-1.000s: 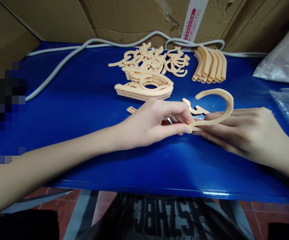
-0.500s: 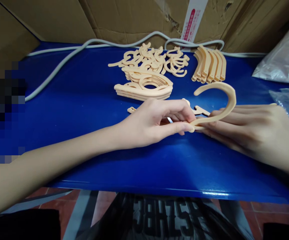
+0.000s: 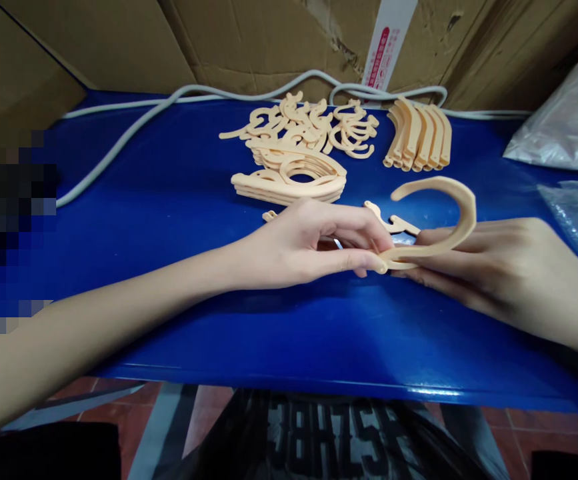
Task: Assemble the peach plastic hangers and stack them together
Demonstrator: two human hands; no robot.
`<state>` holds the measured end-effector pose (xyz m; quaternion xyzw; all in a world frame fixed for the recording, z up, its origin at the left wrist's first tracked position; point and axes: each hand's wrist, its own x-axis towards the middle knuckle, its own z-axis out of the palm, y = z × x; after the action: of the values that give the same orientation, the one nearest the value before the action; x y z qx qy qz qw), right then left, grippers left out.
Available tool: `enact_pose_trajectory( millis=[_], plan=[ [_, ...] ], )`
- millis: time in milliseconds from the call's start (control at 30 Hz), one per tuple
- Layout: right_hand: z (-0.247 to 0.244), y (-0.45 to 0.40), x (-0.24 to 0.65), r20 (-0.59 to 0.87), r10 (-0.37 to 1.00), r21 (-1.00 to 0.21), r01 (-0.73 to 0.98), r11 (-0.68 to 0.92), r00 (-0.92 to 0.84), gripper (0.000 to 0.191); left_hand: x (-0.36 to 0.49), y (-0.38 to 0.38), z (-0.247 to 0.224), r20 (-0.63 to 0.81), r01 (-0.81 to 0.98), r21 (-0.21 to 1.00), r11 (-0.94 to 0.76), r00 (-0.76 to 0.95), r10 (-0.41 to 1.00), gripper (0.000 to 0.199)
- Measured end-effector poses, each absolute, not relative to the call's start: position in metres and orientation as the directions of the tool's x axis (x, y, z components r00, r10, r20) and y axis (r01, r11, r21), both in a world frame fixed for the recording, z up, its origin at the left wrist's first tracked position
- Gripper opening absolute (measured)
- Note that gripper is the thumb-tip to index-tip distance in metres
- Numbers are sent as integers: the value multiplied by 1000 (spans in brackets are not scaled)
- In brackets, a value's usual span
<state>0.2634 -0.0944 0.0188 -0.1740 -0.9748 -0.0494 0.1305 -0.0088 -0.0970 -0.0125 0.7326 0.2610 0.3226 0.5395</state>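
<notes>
Between my hands, above the front half of the blue table [image 3: 249, 327], is a cream plastic hanger [image 3: 461, 223] whose curved hook rises at the right. My left hand [image 3: 313, 247] is closed on it, thumb and fingers pinching near the hook's base. From the other side, my right hand [image 3: 509, 260] also grips the hanger, with its fingers partly hidden behind the hook. A notched cream piece [image 3: 401, 225] shows between and behind my hands; I cannot tell whether it belongs to the held hanger. Just beyond my left hand sits a stack of folded hangers [image 3: 293, 187].
Loose hooks [image 3: 289, 123] lie heaped behind the stack. Several curved hanger arms [image 3: 419, 137] stand in a row to their right. A white cable [image 3: 133, 130] runs along the cardboard [image 3: 269, 47] at the back. Clear plastic bags [image 3: 563, 120] lie at the right.
The hanger's hook and my right hand have shifted slightly downward in view. My left hand keeps its pinch near the hook's base; the view itself has tilted a little.
</notes>
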Motion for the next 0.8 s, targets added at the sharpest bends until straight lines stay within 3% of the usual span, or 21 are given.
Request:
enact_pose_trajectory(
  millis=[400, 567, 800],
  plan=[
    [10, -97, 261, 297, 319, 161, 376, 913, -900, 41, -7, -99, -19, 210, 49, 949, -310, 637, 742, 6],
    [7, -105, 254, 317, 293, 125, 346, 930, -902, 40, -5, -99, -20, 214, 95, 928, -360, 655, 725, 11],
    [14, -103, 261, 330, 311, 181, 383, 906, -891, 33, -6, -99, -16, 202, 27, 962, -271, 598, 776, 9]
  ],
)
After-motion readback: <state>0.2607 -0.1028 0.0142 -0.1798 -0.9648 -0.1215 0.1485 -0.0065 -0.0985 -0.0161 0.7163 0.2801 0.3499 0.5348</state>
